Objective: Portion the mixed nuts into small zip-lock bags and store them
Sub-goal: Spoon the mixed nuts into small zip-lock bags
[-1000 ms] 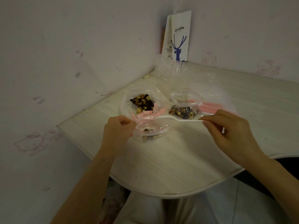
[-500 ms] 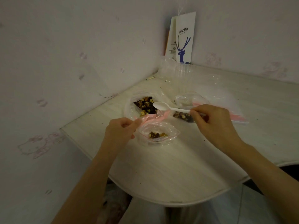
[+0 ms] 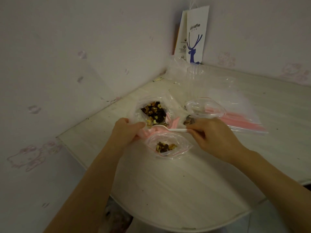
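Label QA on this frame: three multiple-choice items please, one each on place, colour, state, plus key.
1. Where is the bowl of the white plastic spoon that the right hand holds?
A. at the near rim of the large clear bag of mixed nuts
B. inside the paper bag
C. on the floor
2. What colour are the zip strips on the flat stack of empty clear zip-lock bags?
A. blue
B. pink
C. green
3. The small clear zip-lock bag nearest the person is:
A. sealed, full
B. empty
C. open, few nuts inside
Key: 1 A, the bowl hangs by that bag's mouth; 2 B, pink bands show; 3 C, its mouth gapes over a small heap.
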